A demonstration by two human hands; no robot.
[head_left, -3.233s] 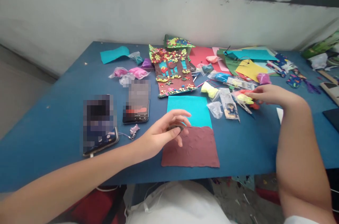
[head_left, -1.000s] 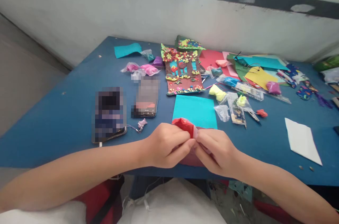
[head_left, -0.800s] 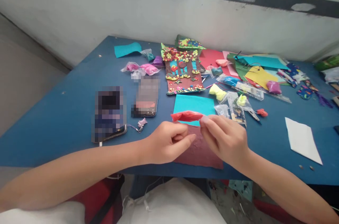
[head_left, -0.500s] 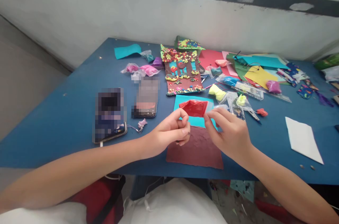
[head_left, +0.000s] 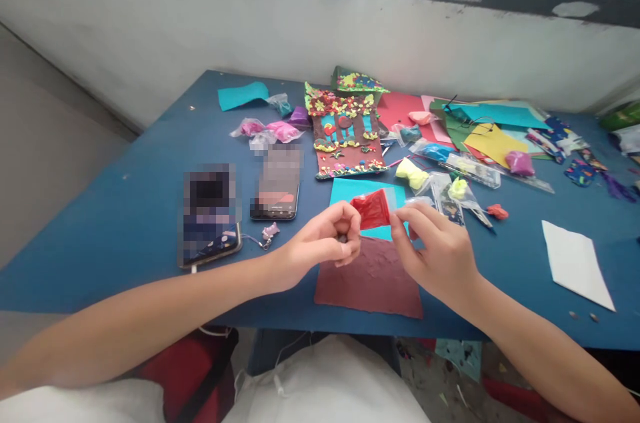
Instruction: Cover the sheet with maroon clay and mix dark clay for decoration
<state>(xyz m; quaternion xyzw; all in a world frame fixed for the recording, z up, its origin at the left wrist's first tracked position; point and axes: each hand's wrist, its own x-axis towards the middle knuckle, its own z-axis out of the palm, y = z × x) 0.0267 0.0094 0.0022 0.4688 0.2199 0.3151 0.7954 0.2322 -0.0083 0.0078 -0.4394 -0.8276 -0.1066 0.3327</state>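
A small clear bag of red modelling clay hangs between my hands above a turquoise sheet. My right hand pinches the bag's clear right edge between thumb and fingertips. Curled fingers of my left hand are closed at the bag's left edge. A small dark lump shows inside those left fingers; its kind is unclear. Below both hands lies a brown clay-covered sheet, its lower edge near the table's front. Just behind the turquoise sheet stands a decorated clay house panel.
Two phones lie to the left, beside a small charm. Bagged pink clay, yellow clay and coloured papers are spread across the back. A white sheet lies at right on the blue table.
The red clay bag has shifted slightly right and turned, showing more of its flat side. My left hand has rolled a little, exposing the dark lump in its fingers.
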